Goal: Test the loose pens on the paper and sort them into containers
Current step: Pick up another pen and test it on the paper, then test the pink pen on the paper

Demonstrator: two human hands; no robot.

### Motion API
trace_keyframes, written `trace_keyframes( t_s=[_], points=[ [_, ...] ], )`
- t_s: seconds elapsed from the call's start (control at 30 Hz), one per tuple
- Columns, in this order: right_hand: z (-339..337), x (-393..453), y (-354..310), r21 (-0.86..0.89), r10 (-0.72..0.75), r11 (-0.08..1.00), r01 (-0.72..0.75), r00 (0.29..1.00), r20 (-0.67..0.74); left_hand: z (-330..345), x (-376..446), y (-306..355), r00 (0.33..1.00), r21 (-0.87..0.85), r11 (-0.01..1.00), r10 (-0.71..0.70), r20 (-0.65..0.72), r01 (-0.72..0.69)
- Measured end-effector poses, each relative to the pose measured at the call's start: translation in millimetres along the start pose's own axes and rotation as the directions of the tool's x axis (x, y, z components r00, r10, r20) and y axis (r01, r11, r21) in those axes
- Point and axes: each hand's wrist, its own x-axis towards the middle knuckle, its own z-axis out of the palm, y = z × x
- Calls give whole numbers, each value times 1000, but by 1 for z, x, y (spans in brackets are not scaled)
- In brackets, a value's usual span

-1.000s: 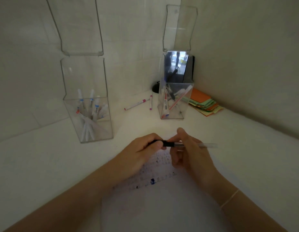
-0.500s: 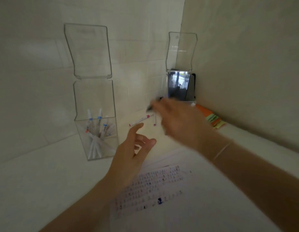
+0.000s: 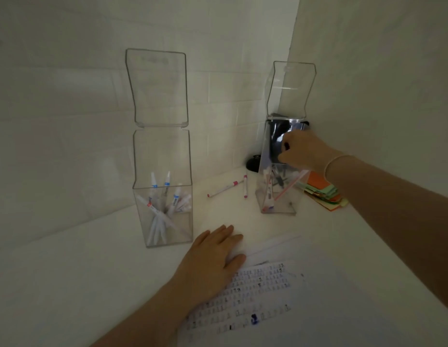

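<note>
The right hand (image 3: 302,151) hangs at the mouth of the right box (image 3: 278,194), fingers curled around something dark at the fingertips; it looks like the tested pen (image 3: 287,146), though only a sliver shows, so I judge the grip clamped on it without being sure. The left hand (image 3: 215,256) lies flat, fingers straight, holding nothing, on the table (image 3: 67,284) at the top edge of the paper (image 3: 268,296). The left box (image 3: 165,196) holds white pens. Two loose pens (image 3: 225,189) lie on the table between the boxes, untested.

Risks: the box is tall and narrow, and the wrist sits close to its rim, so a nudge could tip it. A pen let go off-centre could strike the rim and roll off. The box's open lid stands right above the hand, and a lifting knuckle could knock it.
</note>
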Motion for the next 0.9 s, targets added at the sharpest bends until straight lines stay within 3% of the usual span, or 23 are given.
trace_keyframes(
  t_s=[0.07,0.1,0.13,0.2,0.27,0.33,0.4,0.47,0.6,0.7,0.9],
  points=[
    [-5,10,-3,-127,51,991,-40,995,82,0,0,0,1000,0,1000,-1,-7,1],
    [-9,15,-6,-171,45,984,-40,999,21,1,0,-1,1000,-2,1000,-1,-10,1],
    [-15,17,-10,-184,3,982,-28,991,-131,1,0,-1,1000,-5,1000,-1,-14,1],
    [-31,10,-29,-101,-108,993,66,863,-494,2,0,-1,1000,-10,1000,1,-21,-1],
    [-37,-4,-56,-90,-320,932,350,685,-655,2,0,-2,1000,-10,1000,-2,-15,2],
    [-25,-8,-76,-191,-535,834,517,675,-508,2,0,-1,1000,-18,1000,-2,-10,2],
    [8,-7,-89,-337,-595,786,518,783,-184,1,0,-1,1000,-26,1000,0,-14,0],
    [46,-7,-93,-469,-506,750,467,861,49,2,0,-2,1000,-26,1000,1,-22,-2],
    [113,-5,-91,-458,-207,835,306,945,253,4,1,-2,999,-15,1000,10,-46,-11],
    [132,-3,-90,-396,-48,903,165,956,289,2,1,-1,999,-24,1000,5,-47,-6],
    [120,-3,-90,-216,15,976,29,980,197,1,1,-1,999,-26,1000,10,-40,-11]
  ],
)
